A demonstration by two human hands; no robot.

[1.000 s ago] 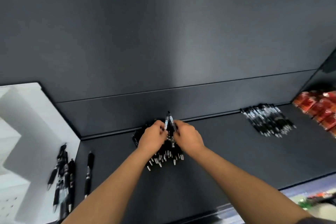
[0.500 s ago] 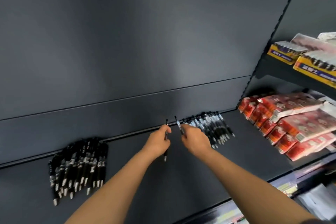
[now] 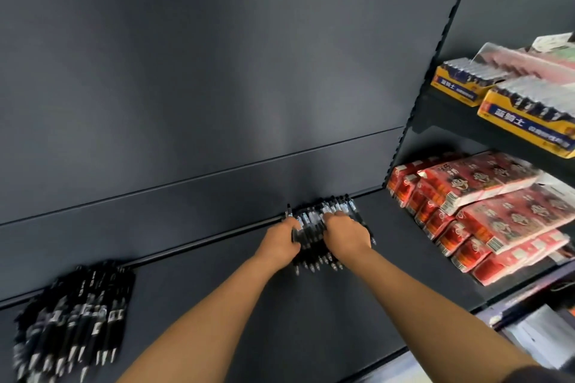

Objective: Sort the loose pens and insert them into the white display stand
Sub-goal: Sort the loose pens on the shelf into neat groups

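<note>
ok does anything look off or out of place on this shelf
Nothing spilled or damaged. The pens lie loose on the dark shelf in a left heap and a right heap, not in any stand. One pen sticks up askew at the right heap's edge, in the grip of the left hand.

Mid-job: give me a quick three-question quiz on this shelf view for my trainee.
1. True or false: the left pile touches the right pile.
2. The left hand and right hand are at which pile? A) left B) right
3. Fill in: right of the right pile lie ___ packs.
Key: 1 false; 2 B, the left hand gripping a pen; 3 red.
</note>
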